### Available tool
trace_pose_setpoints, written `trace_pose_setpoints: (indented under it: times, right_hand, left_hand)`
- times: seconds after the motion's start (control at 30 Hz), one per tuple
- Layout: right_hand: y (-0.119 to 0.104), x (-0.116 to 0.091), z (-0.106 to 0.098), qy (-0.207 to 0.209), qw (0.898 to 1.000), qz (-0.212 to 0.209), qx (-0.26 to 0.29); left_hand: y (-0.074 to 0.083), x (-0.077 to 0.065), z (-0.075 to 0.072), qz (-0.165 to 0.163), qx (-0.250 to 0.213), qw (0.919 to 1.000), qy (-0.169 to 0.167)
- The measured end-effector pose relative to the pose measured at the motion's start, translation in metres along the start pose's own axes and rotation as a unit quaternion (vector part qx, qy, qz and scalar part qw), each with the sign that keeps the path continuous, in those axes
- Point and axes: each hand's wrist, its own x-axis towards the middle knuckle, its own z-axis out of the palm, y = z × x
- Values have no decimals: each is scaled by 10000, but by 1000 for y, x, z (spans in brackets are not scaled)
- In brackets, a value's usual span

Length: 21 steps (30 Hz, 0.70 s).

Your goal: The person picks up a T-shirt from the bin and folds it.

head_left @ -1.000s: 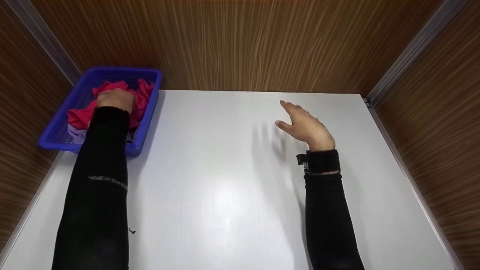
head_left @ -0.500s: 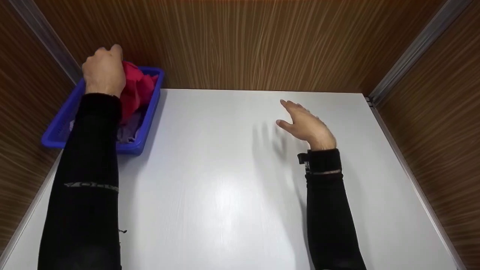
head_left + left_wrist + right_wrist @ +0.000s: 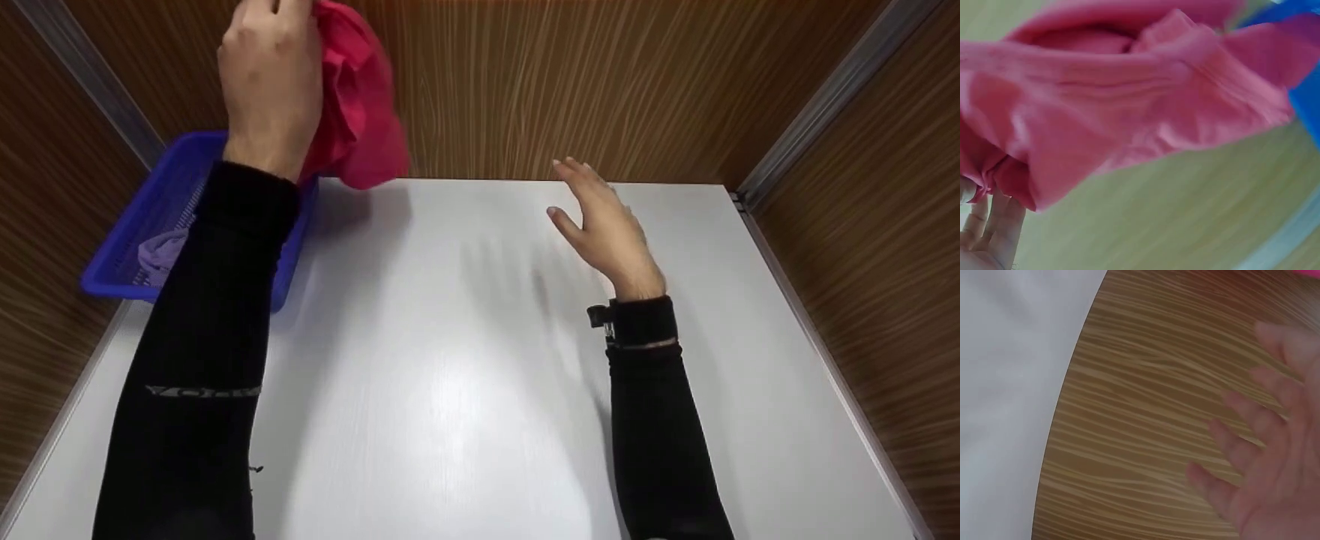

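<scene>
A pinkish-red piece of clothing (image 3: 356, 112) hangs from my left hand (image 3: 274, 82), above the right side of a blue plastic basket (image 3: 120, 251). In the left wrist view my fingers pinch one end of the cloth (image 3: 1100, 107), where stitched seams show; the exact garment cannot be made out. Part of the basket's edge (image 3: 1306, 107) appears beside it. Over the white table, my right hand (image 3: 611, 225) is held with fingers extended and thumb apart, touching nothing. The right wrist view shows that palm (image 3: 1280, 478) against wood grain.
Light purple cloth (image 3: 161, 253) lies inside the basket; my left sleeve hides much of the basket. A wood-grain panel (image 3: 510, 90) rises behind the white table (image 3: 442, 360), and another wall (image 3: 862, 247) stands on the right.
My left hand has lifted the pinkish-red clothing up out of the basket and shifted it rightward. My right hand has risen slightly, its fingers still extended.
</scene>
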Motion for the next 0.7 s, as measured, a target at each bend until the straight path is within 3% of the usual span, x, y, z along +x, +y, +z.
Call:
trace_pose_setpoints:
  times: [0.17,0.23,0.33,0.5,0.7]
  right_hand:
    - [-17,2,-1,1002,9884,-482,1039]
    - [-25,2,0,1038,9811,-603,1518]
    - [-35,2,4,747,9744,-593,2036]
    - [-41,2,13,479,9776,-351,2018]
    - [-33,5,10,976,9830,203,1539]
  left_hand:
    - [50,-14,2,591,-289,9978,96]
    - [66,-25,6,890,-512,9947,-29]
    - [82,-44,14,1224,-788,9887,-368]
    - [92,-68,25,1438,-1069,9802,-846]
    - [84,-75,29,1379,-1173,9768,-1141]
